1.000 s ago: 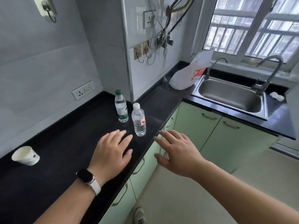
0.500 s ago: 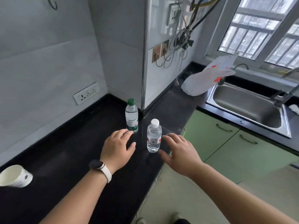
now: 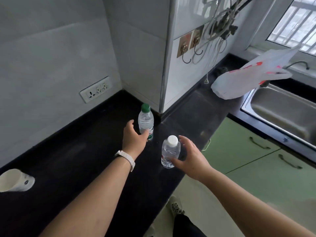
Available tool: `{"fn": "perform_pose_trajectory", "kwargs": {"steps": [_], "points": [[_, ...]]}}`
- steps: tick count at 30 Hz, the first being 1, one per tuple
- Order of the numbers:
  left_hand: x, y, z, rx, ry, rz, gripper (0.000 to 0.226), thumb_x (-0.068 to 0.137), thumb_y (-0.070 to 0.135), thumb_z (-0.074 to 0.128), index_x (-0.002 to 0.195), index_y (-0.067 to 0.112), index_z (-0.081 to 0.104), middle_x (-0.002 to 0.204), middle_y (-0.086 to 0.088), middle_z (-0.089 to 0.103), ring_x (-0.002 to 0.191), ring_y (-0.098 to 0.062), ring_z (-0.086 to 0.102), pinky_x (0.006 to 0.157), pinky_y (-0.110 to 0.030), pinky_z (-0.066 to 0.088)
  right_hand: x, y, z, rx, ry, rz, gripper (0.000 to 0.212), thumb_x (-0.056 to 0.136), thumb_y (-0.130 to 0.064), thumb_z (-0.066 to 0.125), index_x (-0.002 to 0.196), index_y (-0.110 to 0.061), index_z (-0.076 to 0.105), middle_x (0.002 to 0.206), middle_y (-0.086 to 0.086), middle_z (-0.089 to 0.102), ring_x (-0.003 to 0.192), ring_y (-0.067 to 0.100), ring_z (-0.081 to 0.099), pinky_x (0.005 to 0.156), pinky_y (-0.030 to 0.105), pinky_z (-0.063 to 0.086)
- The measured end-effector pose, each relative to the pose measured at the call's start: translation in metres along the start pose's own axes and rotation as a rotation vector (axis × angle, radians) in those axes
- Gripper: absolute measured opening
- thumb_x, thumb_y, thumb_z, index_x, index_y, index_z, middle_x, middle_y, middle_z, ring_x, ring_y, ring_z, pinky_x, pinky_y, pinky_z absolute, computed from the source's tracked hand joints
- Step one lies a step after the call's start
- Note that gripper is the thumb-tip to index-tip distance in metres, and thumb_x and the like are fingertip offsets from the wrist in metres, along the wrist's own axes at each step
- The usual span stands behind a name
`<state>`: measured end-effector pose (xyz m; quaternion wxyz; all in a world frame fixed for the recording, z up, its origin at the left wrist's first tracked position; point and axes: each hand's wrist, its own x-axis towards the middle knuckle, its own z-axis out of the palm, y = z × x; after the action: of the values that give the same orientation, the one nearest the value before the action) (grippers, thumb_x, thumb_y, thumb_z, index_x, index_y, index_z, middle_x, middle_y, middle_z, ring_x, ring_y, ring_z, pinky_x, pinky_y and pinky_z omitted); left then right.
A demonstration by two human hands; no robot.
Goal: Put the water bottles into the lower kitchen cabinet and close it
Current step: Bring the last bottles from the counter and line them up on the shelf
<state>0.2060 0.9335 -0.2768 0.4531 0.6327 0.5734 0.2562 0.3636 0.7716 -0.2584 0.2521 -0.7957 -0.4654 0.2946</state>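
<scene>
Two clear water bottles stand upright on the black countertop (image 3: 89, 151). The green-capped bottle (image 3: 145, 119) is near the wall corner; my left hand (image 3: 133, 139) is spread around its lower part, thumb and fingers on either side, without a closed grip. The white-capped bottle (image 3: 170, 149) stands nearer the counter's front edge; my right hand (image 3: 189, 157) curves around its right side, fingers apart, thumb at its base. The light green lower cabinet doors (image 3: 239, 151) with dark handles are all closed, to the right below the counter.
A white paper cup (image 3: 14, 180) lies at the counter's left. A white plastic bag (image 3: 251, 79) hangs over the steel sink (image 3: 282, 106). Cables and hooks (image 3: 217, 35) hang on the wall pillar. A wall socket (image 3: 94, 89) sits at the left. My shoe (image 3: 175, 206) is on the floor.
Both hands have moved forward: the left now reaches around the green-capped bottle, the right around the white-capped one. The view has shifted closer and to the left.
</scene>
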Motion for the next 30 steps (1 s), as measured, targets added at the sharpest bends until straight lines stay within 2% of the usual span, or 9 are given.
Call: {"fn": "perform_pose_trajectory", "kwargs": {"steps": [4, 6, 9, 12, 15, 17, 21, 25, 30], "points": [[0.021, 0.004, 0.020, -0.008, 0.038, -0.020, 0.086, 0.080, 0.038, 0.081, 0.150, 0.013, 0.036, 0.147, -0.008, 0.046, 0.132, -0.023, 0.049, 0.111, -0.038, 0.042, 0.021, 0.013, -0.006, 0.096, -0.191, -0.066, 0.100, 0.059, -0.064, 0.068, 0.147, -0.031, 0.033, 0.139, -0.012, 0.049, 0.122, 0.007, 0.053, 0.103, 0.033, 0.045], [0.027, 0.004, 0.029, -0.013, 0.084, -0.005, 0.069, 0.075, 0.035, 0.085, 0.131, 0.017, 0.050, 0.129, -0.003, 0.056, 0.115, -0.018, 0.059, 0.102, -0.040, 0.050, 0.030, 0.018, -0.011, 0.124, -0.267, -0.096, 0.098, 0.059, -0.060, 0.071, 0.146, -0.034, 0.034, 0.135, -0.015, 0.051, 0.119, 0.004, 0.055, 0.102, 0.031, 0.046], [0.031, 0.007, 0.040, -0.008, 0.155, 0.012, 0.053, 0.073, 0.027, 0.088, 0.113, 0.023, 0.054, 0.112, 0.002, 0.062, 0.100, -0.015, 0.063, 0.093, -0.035, 0.052, 0.044, 0.022, -0.018, 0.130, -0.355, -0.150, 0.092, 0.063, -0.046, 0.079, 0.144, -0.036, 0.037, 0.133, -0.019, 0.053, 0.118, 0.001, 0.054, 0.103, 0.029, 0.044], [0.031, 0.012, 0.048, -0.022, 0.184, -0.036, 0.054, 0.075, 0.027, 0.088, 0.113, 0.028, 0.049, 0.106, 0.009, 0.064, 0.094, -0.011, 0.062, 0.084, -0.025, 0.047, 0.058, 0.025, -0.025, 0.093, -0.491, -0.224, 0.092, 0.070, -0.029, 0.084, 0.147, -0.039, 0.033, 0.135, -0.022, 0.048, 0.121, -0.003, 0.048, 0.105, 0.020, 0.039], [0.028, 0.012, 0.052, -0.023, 0.219, -0.067, 0.058, 0.077, 0.029, 0.087, 0.120, 0.026, 0.048, 0.102, 0.017, 0.062, 0.088, -0.001, 0.061, 0.075, -0.014, 0.044, 0.074, 0.030, -0.030, 0.081, -0.591, -0.302, 0.095, 0.071, -0.023, 0.083, 0.148, -0.040, 0.030, 0.134, -0.025, 0.045, 0.122, -0.006, 0.044, 0.099, 0.008, 0.034], [0.026, 0.011, 0.053, -0.028, 0.247, -0.089, 0.057, 0.076, 0.028, 0.088, 0.117, 0.027, 0.048, 0.101, 0.018, 0.062, 0.090, 0.005, 0.061, 0.076, -0.013, 0.045, 0.083, 0.031, -0.032, 0.084, -0.657, -0.336, 0.095, 0.072, -0.021, 0.083, 0.148, -0.041, 0.030, 0.130, -0.027, 0.045, 0.119, -0.008, 0.043, 0.093, 0.002, 0.033], [0.022, 0.006, 0.055, -0.030, 0.282, -0.120, 0.055, 0.072, 0.028, 0.091, 0.113, 0.027, 0.054, 0.103, 0.012, 0.068, 0.094, 0.000, 0.066, 0.084, -0.023, 0.053, 0.099, 0.032, -0.028, 0.097, -0.755, -0.388, 0.083, 0.070, -0.023, 0.084, 0.137, -0.043, 0.039, 0.116, -0.027, 0.053, 0.107, -0.006, 0.053, 0.090, 0.012, 0.043], [0.006, 0.011, 0.059, -0.048, 0.315, -0.144, 0.052, 0.071, 0.024, 0.090, 0.113, 0.030, 0.059, 0.104, 0.012, 0.070, 0.095, 0.001, 0.067, 0.084, -0.024, 0.054, 0.106, 0.035, -0.024, 0.141, -0.792, -0.434, 0.075, 0.069, -0.023, 0.085, 0.130, -0.039, 0.044, 0.112, -0.020, 0.058, 0.104, 0.002, 0.059, 0.089, 0.024, 0.050], [-0.018, 0.015, 0.049, -0.087, 0.373, -0.164, 0.051, 0.071, 0.023, 0.090, 0.111, 0.034, 0.060, 0.105, 0.011, 0.070, 0.094, 0.001, 0.067, 0.086, -0.029, 0.057, 0.106, 0.037, -0.019, 0.167, -0.763, -0.468, 0.078, 0.068, -0.023, 0.086, 0.130, -0.042, 0.044, 0.112, -0.023, 0.058, 0.105, -0.001, 0.058, 0.090, 0.019, 0.048]]}}
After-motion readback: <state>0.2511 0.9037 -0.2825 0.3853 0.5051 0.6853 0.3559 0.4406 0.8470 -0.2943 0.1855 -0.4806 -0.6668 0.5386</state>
